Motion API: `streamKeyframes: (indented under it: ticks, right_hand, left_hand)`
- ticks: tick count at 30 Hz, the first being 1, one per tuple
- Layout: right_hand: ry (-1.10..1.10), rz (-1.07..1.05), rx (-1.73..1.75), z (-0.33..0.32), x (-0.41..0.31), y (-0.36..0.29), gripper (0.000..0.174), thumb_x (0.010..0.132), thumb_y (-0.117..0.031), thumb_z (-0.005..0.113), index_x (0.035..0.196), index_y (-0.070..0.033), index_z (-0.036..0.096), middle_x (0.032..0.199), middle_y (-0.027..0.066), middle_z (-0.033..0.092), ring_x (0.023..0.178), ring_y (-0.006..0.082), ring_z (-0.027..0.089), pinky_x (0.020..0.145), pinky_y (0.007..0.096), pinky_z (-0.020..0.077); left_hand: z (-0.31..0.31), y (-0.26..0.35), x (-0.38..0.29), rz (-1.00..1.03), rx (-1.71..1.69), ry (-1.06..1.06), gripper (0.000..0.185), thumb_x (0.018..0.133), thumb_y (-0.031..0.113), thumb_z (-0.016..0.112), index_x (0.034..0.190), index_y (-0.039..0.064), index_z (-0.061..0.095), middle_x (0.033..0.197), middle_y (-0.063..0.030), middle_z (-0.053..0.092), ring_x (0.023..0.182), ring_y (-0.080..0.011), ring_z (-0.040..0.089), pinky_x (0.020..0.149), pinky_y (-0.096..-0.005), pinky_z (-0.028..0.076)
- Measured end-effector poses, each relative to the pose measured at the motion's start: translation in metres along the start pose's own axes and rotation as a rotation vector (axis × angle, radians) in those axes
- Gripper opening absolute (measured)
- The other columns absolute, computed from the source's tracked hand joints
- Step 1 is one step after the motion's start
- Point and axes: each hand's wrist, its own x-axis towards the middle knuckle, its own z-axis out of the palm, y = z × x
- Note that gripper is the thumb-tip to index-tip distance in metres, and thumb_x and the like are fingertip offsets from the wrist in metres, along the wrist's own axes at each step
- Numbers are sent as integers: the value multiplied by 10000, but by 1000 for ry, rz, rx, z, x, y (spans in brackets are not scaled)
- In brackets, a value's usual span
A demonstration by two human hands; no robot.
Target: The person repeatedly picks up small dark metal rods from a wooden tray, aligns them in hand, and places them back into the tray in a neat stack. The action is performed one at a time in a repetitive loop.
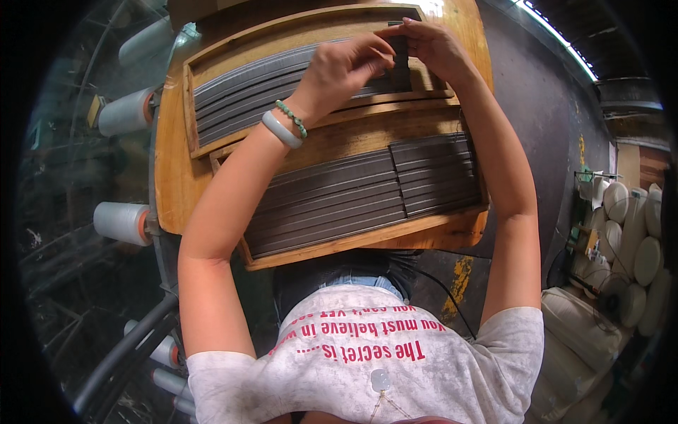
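Two shallow wooden trays lie on a wooden table. Rows of thin dark metal strips (328,185) fill much of the near tray (339,245), in a long block and a shorter one. The far tray (318,16) holds a long block of similar strips (249,90) and bare wood along its far side. My left hand (352,66), with a bangle and a beaded bracelet at the wrist, is over the far tray, fingers bent close together. My right hand (424,42) is beside it at the tray's right end, fingertips at a small dark piece (394,24). Whether either hand grips something is unclear.
The wooden table (175,196) has rounded corners. White yarn cones (124,114) on a machine frame stand along its left side. A dark bar (127,350) runs at the lower left. Pale rolls and bundles (582,328) are piled at the right, past the dark floor (529,106).
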Motion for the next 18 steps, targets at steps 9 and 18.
streamKeyframes:
  ticks: [9,18]
  right_hand:
    - [64,156,98,1,7,4,420,950,-298,483,1097,75,611,1128,170,650,1068,235,613,1011,361,420]
    - [9,175,89,-2,10,4,445,953,-312,480,1170,62,586,1156,155,639,1091,223,597,1002,367,417]
  left_hand:
    - [28,8,-4,281,410,-562,589,942,410,503,1407,90,337,1308,-148,520,1318,-288,398,1170,-441,211]
    - [31,-4,2,391,434,-510,601,906,470,527,1286,10,460,1132,-154,571,1158,-309,486,1078,-405,332]
